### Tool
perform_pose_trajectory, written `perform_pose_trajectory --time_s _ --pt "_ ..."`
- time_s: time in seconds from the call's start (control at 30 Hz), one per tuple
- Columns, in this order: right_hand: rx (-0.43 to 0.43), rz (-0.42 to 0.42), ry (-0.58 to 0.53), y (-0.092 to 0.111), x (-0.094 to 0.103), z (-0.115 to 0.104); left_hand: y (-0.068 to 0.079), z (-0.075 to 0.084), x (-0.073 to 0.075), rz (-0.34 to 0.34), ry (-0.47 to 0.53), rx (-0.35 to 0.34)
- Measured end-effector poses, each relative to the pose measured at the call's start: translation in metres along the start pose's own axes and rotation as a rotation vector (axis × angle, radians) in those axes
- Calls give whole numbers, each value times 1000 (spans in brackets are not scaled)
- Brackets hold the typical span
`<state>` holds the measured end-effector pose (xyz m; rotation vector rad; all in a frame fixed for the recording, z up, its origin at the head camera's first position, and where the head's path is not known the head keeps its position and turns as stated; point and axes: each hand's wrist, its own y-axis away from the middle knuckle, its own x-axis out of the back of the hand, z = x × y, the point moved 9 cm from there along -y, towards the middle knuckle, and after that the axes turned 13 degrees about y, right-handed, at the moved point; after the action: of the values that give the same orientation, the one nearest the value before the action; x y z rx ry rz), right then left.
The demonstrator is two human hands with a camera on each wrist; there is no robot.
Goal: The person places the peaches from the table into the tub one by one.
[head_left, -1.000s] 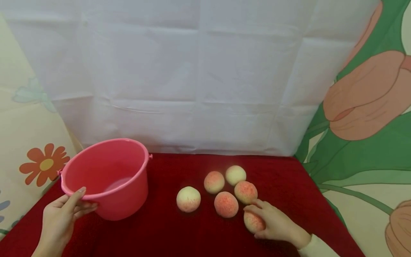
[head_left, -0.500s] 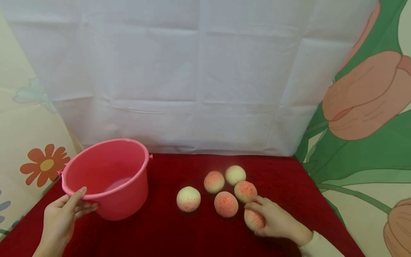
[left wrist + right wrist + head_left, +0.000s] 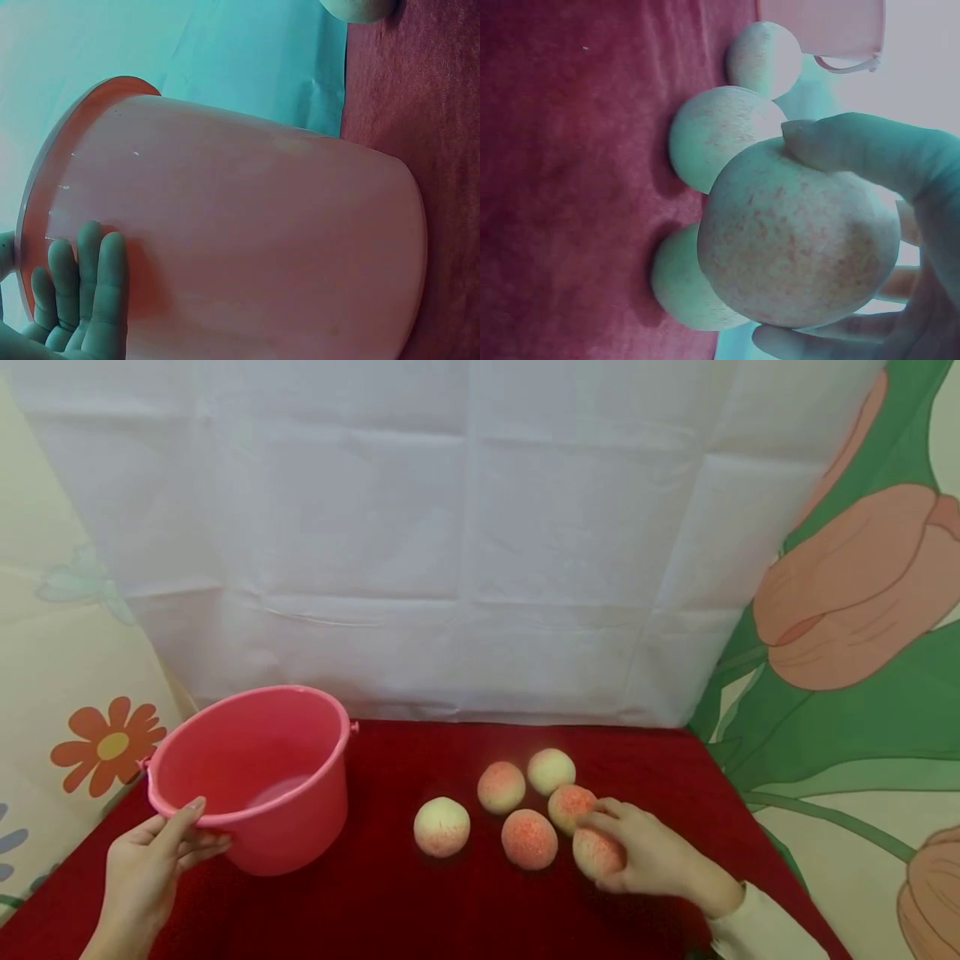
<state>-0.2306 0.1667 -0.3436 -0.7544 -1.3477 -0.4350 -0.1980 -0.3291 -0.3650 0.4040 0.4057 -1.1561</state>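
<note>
My left hand [image 3: 150,864] pinches the near rim of a pink plastic bucket [image 3: 311,827], thumb over the lip and fingers against the outer wall. The bucket stands at the left, and nothing shows inside it. At the right, my right hand [image 3: 663,858] holds a pinkish peach [image 3: 799,240] between thumb and fingers; in the right wrist view it looks raised off the cloth. Just behind it sits another peach [image 3: 570,806], partly covered by the fingers. Nearby lie a red peach [image 3: 529,840], a pink one [image 3: 501,787] and a pale one [image 3: 551,772].
A pale peach [image 3: 442,828] lies alone between the bucket and the group. Dark red cloth [image 3: 420,910] covers the table. A white sheet [image 3: 450,543] hangs behind, with flower-patterned cloth [image 3: 847,710] at both sides.
My right hand has shifted slightly up and away from me, carrying the peach with it and covering more of the one behind. The left hand and bucket stay put.
</note>
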Motion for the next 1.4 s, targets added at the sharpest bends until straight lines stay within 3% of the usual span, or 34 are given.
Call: perform_pose_trajectory --time_s 0.27,0.6,0.8,1.03,1.4 --pt "-8 25 4 -10 10 1 1 0 0 1 -9 -17" --pt "44 129 23 -25 26 -6 3 0 -2 -7 -17 -26" --pt "37 91 16 -35 27 -6 4 0 -2 5 -31 -15" --pt "47 76 27 -47 32 -8 -6 -4 10 -4 -70 -40" --pt "29 38 -3 -68 43 -9 3 2 -3 13 -53 -31"
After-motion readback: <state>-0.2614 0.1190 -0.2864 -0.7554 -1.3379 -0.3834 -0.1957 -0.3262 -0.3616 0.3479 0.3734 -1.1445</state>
